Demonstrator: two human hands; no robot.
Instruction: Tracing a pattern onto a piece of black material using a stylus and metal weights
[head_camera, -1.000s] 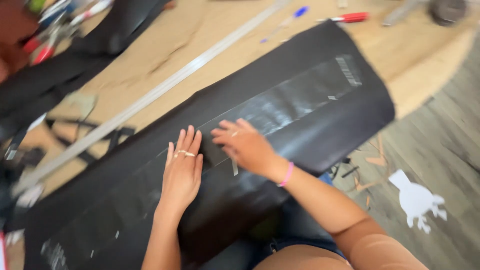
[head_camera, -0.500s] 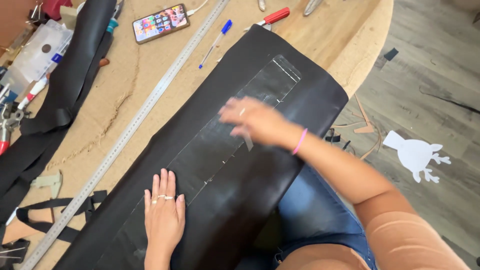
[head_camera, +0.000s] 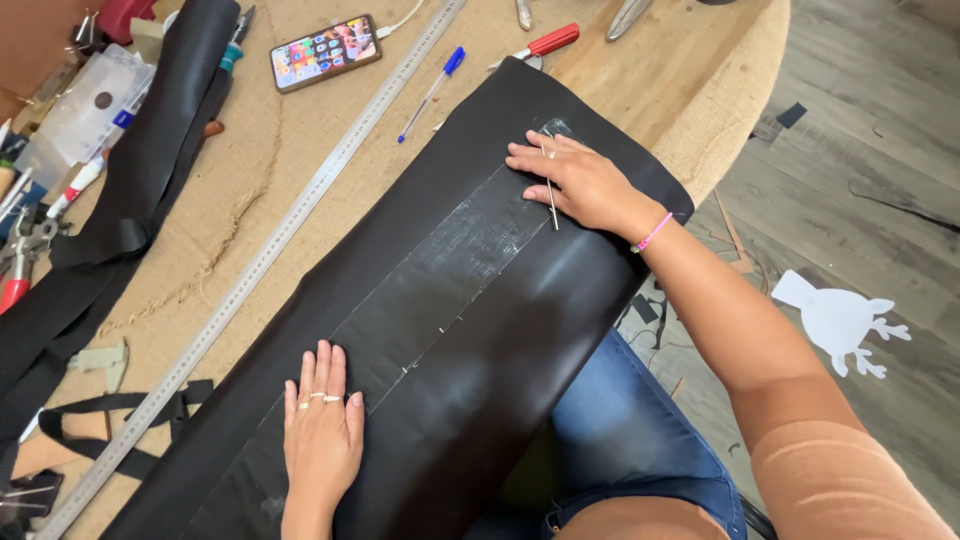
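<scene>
Sheet: black sheet (head_camera: 420, 300), leather-like, lay flat on the wooden table (head_camera: 690, 90), its near edge hanging over toward the person's lap.
Long axis: it ran diagonally, from the lower left up to the upper right corner of the table.
Strip: a shiny clear strip (head_camera: 440, 270) ran along that axis, down the middle of the sheet, with small light marks along its edge.
Right hand (head_camera: 580, 185): flat on the far end of the strip, fingers spread and pressed down, a thin metal pin-like tool (head_camera: 549, 190) lying under or between the fingers; whether it was pinched could not be told.
Left hand (head_camera: 322, 435): flat on the near end of the sheet, fingers together and straight, gripping nothing, just beside the strip's edge.
Relation: the hands sat at opposite ends of the strip, the left nearer the body.
Ruler: long metal ruler (head_camera: 270, 250) lay on the table beside the sheet, roughly parallel.
Further out: blue pen (head_camera: 430, 80), phone (head_camera: 325, 52), red-handled tool (head_camera: 545, 42), black straps (head_camera: 110, 230) at left.
Floor: white paper cutout (head_camera: 838, 320).
</scene>
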